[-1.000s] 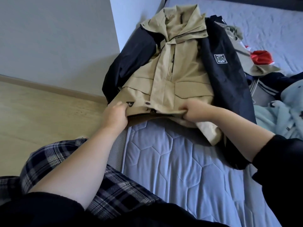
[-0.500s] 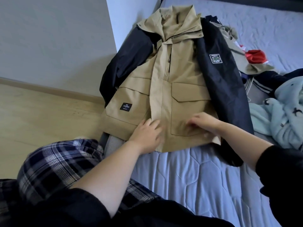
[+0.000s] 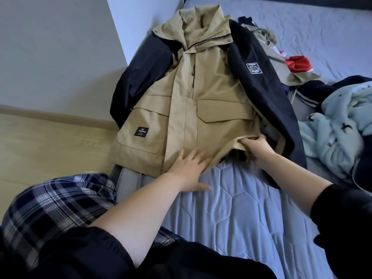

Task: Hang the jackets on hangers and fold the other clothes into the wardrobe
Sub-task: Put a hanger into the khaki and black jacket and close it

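Observation:
A tan jacket with dark navy sleeves (image 3: 201, 109) lies face up on the bed (image 3: 241, 208), hood toward the wall, its left side hanging over the bed's edge. My left hand (image 3: 189, 168) lies flat with spread fingers on the jacket's lower hem near the middle. My right hand (image 3: 255, 148) grips the hem at the jacket's right corner and lifts it slightly. No hanger is in view.
Other clothes lie heaped at the right: a light blue fleece garment (image 3: 338, 127), a dark navy piece (image 3: 322, 87), a red item (image 3: 298, 63) and a khaki one (image 3: 281, 57). A wooden floor (image 3: 50, 148) and a white wall (image 3: 60, 47) are at the left.
The folded-up bottom of the jacket has been spread down flat. My left hand opened onto the hem, and my right hand moved to the right corner and took hold of it.

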